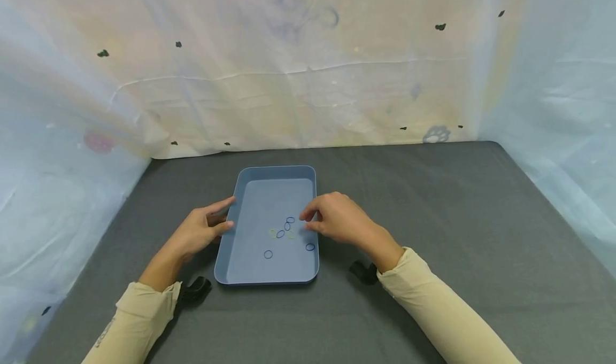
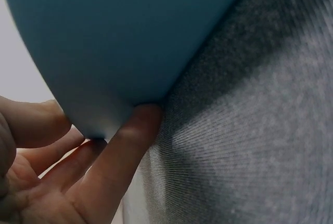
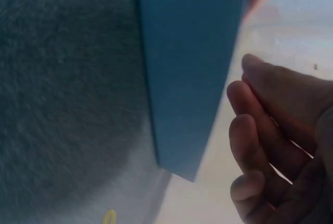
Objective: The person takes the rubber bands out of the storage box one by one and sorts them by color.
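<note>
A shallow blue tray (image 1: pixel 255 272) lies on the grey cloth. Inside it are several thin dark-blue rubber bands (image 1: pixel 268 258) and a few pale yellow ones (image 1: pixel 272 238), most of them clustered right of its middle. My left hand (image 1: pixel 196 230) touches the tray's left side with spread fingers; in the left wrist view the thumb is at the rim and one fingertip (image 2: pixel 148 114) rests low against the wall. My right hand (image 1: pixel 339 217) hovers over the right rim with bent fingers. Thumb and index are a little apart, with nothing visible between them. One blue band (image 1: pixel 310 250) lies below it near the right wall.
The grey cloth (image 1: pixel 433 219) covers the table around the tray. A pale patterned curtain (image 1: pixel 308 102) hangs behind and at both sides. A black device (image 1: pixel 194 291) sits at each wrist. In the right wrist view a small yellow loop (image 3: pixel 106 216) shows at the bottom.
</note>
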Demonstrator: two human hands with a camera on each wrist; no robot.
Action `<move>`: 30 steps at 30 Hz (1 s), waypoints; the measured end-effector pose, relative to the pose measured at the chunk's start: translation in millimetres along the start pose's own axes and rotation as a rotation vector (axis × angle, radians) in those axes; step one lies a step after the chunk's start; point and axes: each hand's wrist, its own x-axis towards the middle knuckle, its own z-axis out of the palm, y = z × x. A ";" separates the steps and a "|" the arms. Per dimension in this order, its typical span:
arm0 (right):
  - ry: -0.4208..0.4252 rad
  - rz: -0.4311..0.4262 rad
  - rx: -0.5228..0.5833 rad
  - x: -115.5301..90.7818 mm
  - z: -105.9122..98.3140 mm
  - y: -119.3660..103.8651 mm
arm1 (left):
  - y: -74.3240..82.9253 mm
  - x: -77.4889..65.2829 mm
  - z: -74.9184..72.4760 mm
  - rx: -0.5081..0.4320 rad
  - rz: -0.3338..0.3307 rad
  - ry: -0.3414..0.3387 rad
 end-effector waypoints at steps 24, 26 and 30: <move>-0.134 -0.141 -0.070 29.4 23.5 6.1 | -0.3 1.7 -1.1 0.007 -0.007 0.001; -0.125 -0.133 -0.065 30.1 24.2 5.9 | 0.2 1.9 -1.0 0.006 -0.003 0.003; -0.121 -0.134 -0.062 30.6 25.6 6.4 | 0.9 2.1 0.8 0.006 -0.003 0.006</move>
